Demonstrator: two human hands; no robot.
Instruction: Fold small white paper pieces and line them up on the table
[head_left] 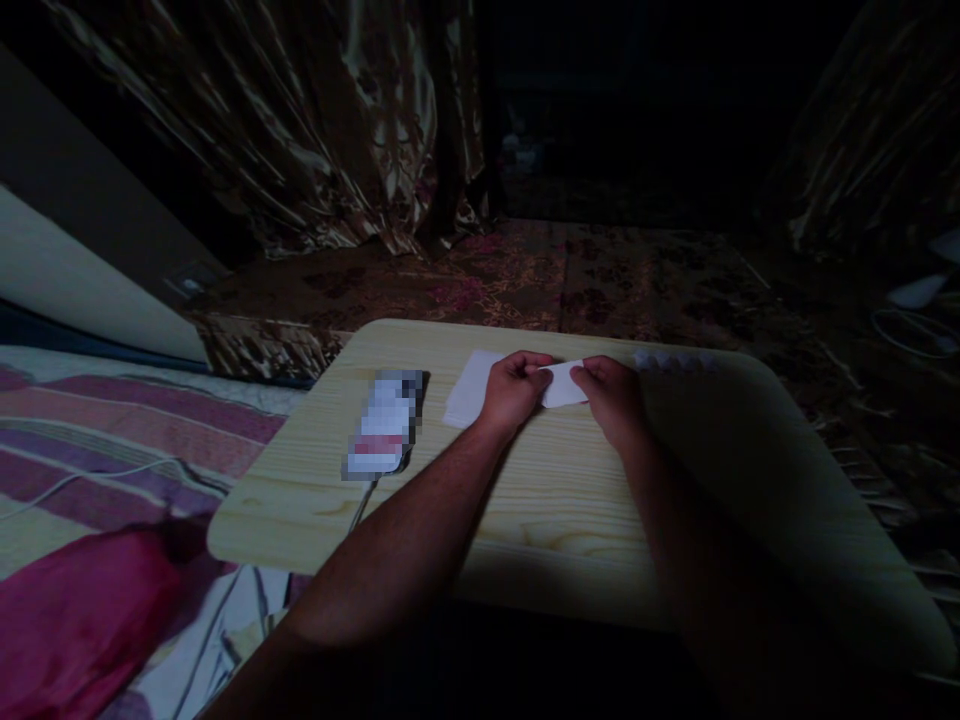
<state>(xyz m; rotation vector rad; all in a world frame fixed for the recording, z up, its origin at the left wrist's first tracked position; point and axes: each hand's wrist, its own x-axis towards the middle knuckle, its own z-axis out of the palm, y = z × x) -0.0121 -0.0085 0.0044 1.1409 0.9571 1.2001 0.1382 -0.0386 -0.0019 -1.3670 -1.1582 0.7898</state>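
A small piece of white paper [564, 385] is held between both hands above the wooden table [547, 510]. My left hand [516, 388] pinches its left end, thumb on top. Its right end is gripped by my right hand [611, 390], also with the thumb over it. Behind and left of my left hand lies a stack of white paper sheets [471, 388], partly covered by that hand. Just beyond my right hand stands a row of several small pale pieces [673, 360], too dim to make out in detail.
A phone [382, 422], blurred out, lies on the table's left side with a white cable [362, 505] running from it. To the left is a bed with a striped cover [135, 430] and pink cloth [90, 610]. Patterned curtains [360, 120] hang beyond the table.
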